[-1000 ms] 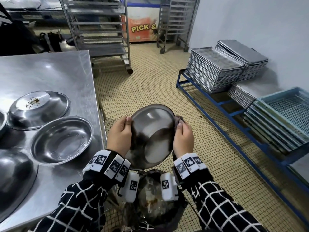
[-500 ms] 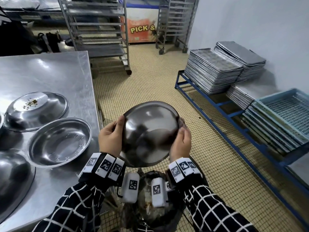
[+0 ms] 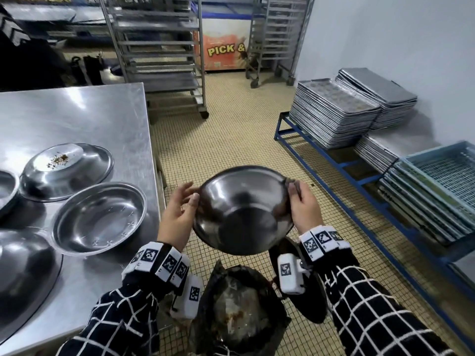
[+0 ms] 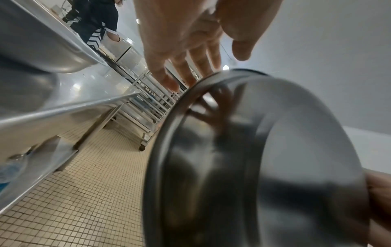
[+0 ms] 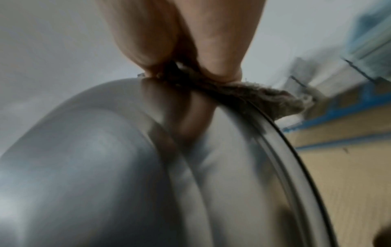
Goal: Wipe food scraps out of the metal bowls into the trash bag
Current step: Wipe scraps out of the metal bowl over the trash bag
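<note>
- Bowl (image 3: 243, 210) is held over the bag (image 3: 239, 314), mouth tipped away from me, underside toward my face. Inside not visible, so I can't tell if scraps are left.
- Right hand (image 3: 304, 208): fingers pinch the rag (image 5: 268, 98) against the bowl's right rim, thumb on the outer wall. This hand looks to carry the bowl.
- Left hand (image 3: 180, 214): fingers spread and straight at the bowl's left rim, thumb tip at the wall. Barely touching, no real grip.
- Step, my read: the wipe on this bowl is at or near its end, at a re-grip or hand-off.
- Next move calls for a firm left-hand grip before the right lets go, else the bowl drops into the bag.
- Table (image 3: 84, 119) edge is just left of the bowl; its near corner is the thing to clear when setting down.
- On the table left of the bowl: one upright bowl (image 3: 99, 218), and beyond it an upturned bowl (image 3: 66, 170) with scraps on its base.
- Bare floor beyond and right of the bowl; blue rack (image 3: 334, 160) well apart on the right.
</note>
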Available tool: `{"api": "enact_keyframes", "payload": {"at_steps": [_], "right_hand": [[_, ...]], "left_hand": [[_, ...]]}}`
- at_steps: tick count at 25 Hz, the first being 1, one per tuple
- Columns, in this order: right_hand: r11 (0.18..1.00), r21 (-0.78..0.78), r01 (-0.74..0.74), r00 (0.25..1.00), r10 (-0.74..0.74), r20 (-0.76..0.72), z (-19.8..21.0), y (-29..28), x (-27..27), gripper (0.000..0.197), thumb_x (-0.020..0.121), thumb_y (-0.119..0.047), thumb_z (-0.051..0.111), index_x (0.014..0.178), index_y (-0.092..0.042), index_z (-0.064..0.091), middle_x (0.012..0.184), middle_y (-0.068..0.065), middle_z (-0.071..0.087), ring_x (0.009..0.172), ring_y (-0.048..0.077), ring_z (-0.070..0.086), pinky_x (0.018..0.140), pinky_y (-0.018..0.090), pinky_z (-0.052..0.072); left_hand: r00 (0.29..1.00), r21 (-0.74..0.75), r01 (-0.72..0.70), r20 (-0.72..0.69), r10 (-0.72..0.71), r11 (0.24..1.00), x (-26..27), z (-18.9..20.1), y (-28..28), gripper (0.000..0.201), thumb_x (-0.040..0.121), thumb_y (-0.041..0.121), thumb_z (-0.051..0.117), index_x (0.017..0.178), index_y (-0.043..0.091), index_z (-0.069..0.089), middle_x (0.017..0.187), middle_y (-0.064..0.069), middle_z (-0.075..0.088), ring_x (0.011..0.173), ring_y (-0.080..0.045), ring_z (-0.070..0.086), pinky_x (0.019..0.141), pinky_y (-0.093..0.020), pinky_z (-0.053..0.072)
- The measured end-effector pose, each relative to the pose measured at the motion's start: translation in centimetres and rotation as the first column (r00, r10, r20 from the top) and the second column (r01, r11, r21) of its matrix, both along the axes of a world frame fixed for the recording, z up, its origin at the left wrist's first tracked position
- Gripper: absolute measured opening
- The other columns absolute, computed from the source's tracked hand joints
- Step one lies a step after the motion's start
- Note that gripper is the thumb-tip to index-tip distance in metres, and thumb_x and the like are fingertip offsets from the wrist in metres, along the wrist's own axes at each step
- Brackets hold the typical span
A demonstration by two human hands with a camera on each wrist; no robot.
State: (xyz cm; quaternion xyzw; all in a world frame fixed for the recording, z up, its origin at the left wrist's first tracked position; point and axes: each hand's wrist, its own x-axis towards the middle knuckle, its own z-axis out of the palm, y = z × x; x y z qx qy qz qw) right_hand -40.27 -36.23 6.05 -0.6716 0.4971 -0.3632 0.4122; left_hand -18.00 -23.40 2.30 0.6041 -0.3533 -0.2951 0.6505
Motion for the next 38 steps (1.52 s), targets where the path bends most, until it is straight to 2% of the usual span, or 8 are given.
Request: {"api": "enact_keyframes", "payload": {"at_steps": [6,12,14,17,22,29,32,38], "right_hand": [[0.84,-0.24,-0.487,0.807,0.328,-0.492,-0.3,-1.0,1.1,0.019,0.098,-0.026,0.044,0.104,-0.013,0.058,0.095,-0.006,0.055,0.09,0.011,0.05,0.084,0.028,0.045],[0.801,-0.599,-0.007,0.97,-0.141,-0.2,-1.4,3.1,3.7,0.043,0.098,-0.038,0.032,0.116,-0.01,0.059,0.118,0.007,0.057,0.108,0.022,0.049,0.091,0.049,0.044],[0.762,-0.645,-0.058,0.94,-0.176,-0.292,-1.9,7.2,5.6,0.049,0.1,-0.04,0.024,0.132,-0.014,0.052,0.138,0.007,0.048,0.128,0.024,0.041,0.106,0.05,0.032],[0.752,-0.648,-0.121,0.921,-0.159,-0.356,-1.9,9.6,7.4,0.051,0.1,-0.041,0.02,0.145,-0.022,0.035,0.153,0.003,0.032,0.143,0.024,0.022,0.114,0.05,0.02],[0.859,-0.491,0.143,0.933,-0.282,-0.222,1.1,4.6,6.9,0.05,0.098,-0.045,0.022,0.134,-0.024,0.05,0.146,-0.004,0.04,0.136,0.025,0.03,0.11,0.05,0.025],[0.931,0.245,0.272,0.957,-0.288,0.033,-5.9,2.6,3.3,0.039,0.102,-0.028,0.033,0.108,-0.001,0.06,0.11,0.013,0.056,0.108,0.031,0.054,0.088,0.029,0.041],[0.956,0.064,0.286,0.957,-0.289,0.039,-4.3,3.3,3.8,0.036,0.102,-0.022,0.036,0.123,-0.002,0.057,0.127,0.01,0.049,0.117,0.023,0.049,0.089,0.016,0.034],[0.787,-0.592,-0.173,0.957,-0.007,-0.288,0.1,5.1,7.5,0.04,0.098,-0.028,0.042,0.136,-0.02,0.049,0.149,0.002,0.038,0.139,0.019,0.028,0.116,0.031,0.018]], "left_hand": [[0.951,0.264,0.132,0.237,-0.197,0.955,-3.3,0.7,-0.2,0.016,0.094,0.029,0.054,0.096,0.02,0.067,0.09,-0.002,0.068,0.087,-0.017,0.062,0.08,-0.029,0.05],[0.995,0.192,-0.039,0.1,0.02,0.981,-4.5,2.4,-0.8,0.028,0.096,0.028,0.053,0.085,0.006,0.066,0.078,-0.014,0.064,0.074,-0.018,0.055,0.071,-0.036,0.046],[0.995,0.168,-0.091,-0.014,0.095,0.982,-4.8,3.4,-1.4,0.028,0.095,0.03,0.053,0.085,0.009,0.068,0.082,-0.017,0.069,0.075,-0.021,0.06,0.074,-0.042,0.051],[0.977,0.079,-0.126,-0.163,0.137,0.989,-5.4,4.9,-2.0,0.029,0.095,0.029,0.054,0.074,0.015,0.068,0.062,0.002,0.068,0.058,-0.009,0.061,0.055,-0.023,0.051],[0.983,0.076,-0.165,-0.074,0.17,0.983,-4.7,5.3,-1.7,0.047,0.081,0.053,0.059,0.051,0.019,0.049,0.041,0.01,0.039,0.04,-0.01,0.032,0.041,-0.023,0.024],[0.943,0.166,-0.262,-0.164,0.288,0.951,-3.2,3.7,-0.8,0.044,0.079,0.056,0.061,0.055,0.019,0.055,0.049,0.006,0.042,0.046,-0.011,0.036,0.049,-0.028,0.032],[0.934,0.203,-0.302,-0.135,0.332,0.931,-2.8,3.5,-1.1,0.043,0.082,0.055,0.06,0.068,0.014,0.061,0.058,-0.001,0.045,0.054,-0.015,0.041,0.055,-0.03,0.038],[0.958,0.157,-0.262,-0.079,0.277,0.952,-3.5,3.7,-2.2,0.046,0.083,0.054,0.061,0.054,0.019,0.054,0.044,0.01,0.039,0.048,-0.013,0.035,0.052,-0.028,0.031]]}}
